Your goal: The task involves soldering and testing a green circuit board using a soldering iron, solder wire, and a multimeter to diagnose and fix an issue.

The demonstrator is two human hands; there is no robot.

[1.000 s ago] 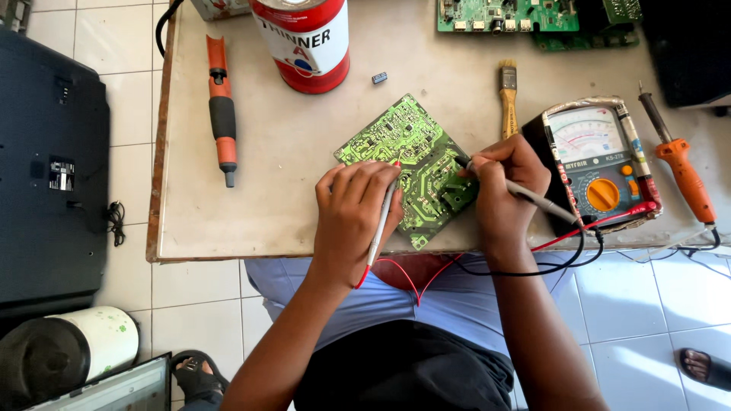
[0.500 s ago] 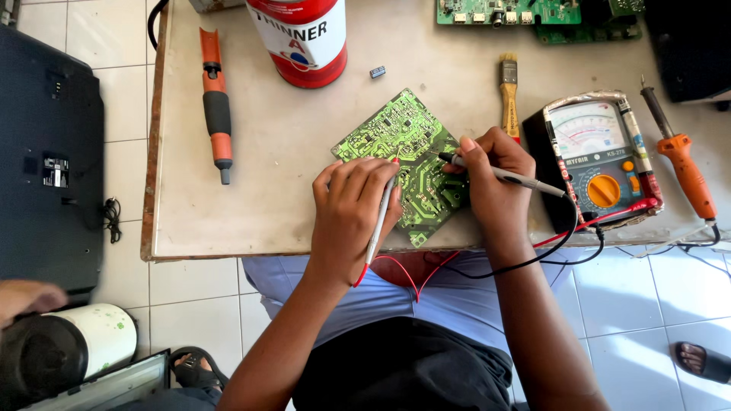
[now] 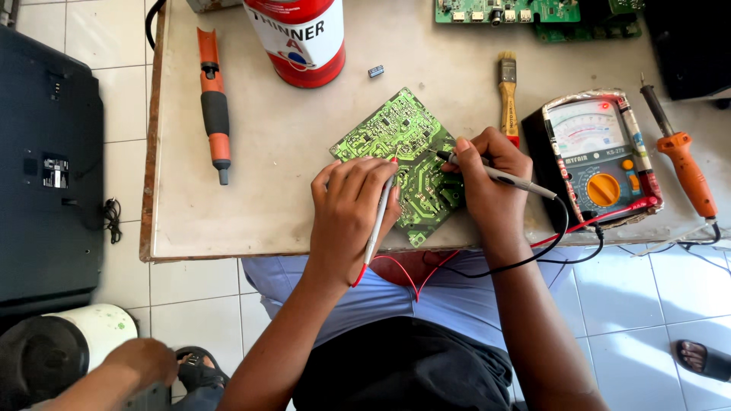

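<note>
You sit at a low table (image 3: 251, 221), both hands over a green circuit board (image 3: 381, 133) that lies flat, solder side up, near the table's front edge. Your left hand (image 3: 350, 205) rests on the board with its fingers (image 3: 358, 171) curled tight around a red probe (image 3: 376, 228), tip down on the traces; your right hand (image 3: 487, 186) pinches a black probe (image 3: 502, 175) like a pen, fingers closed on its shaft, tip set on the board just beside the other. Red and black leads run from the probes over your lap to an analogue meter (image 3: 598, 156) just to the right, its needle too small to read. By the look of it, the probing is well in hand, with much of the board not yet reached. A red-and-white can (image 3: 301, 38) stands upright at the far side, its top out of frame, so its contents cannot be told. Around it lie an orange-and-black screwdriver (image 3: 213, 103), a small brush (image 3: 508, 91), an orange soldering iron (image 3: 681, 156), and more green boards (image 3: 525, 11). Another person's hand (image 3: 141, 361) shows at lower left, beside a white cylinder (image 3: 91, 331).
</note>
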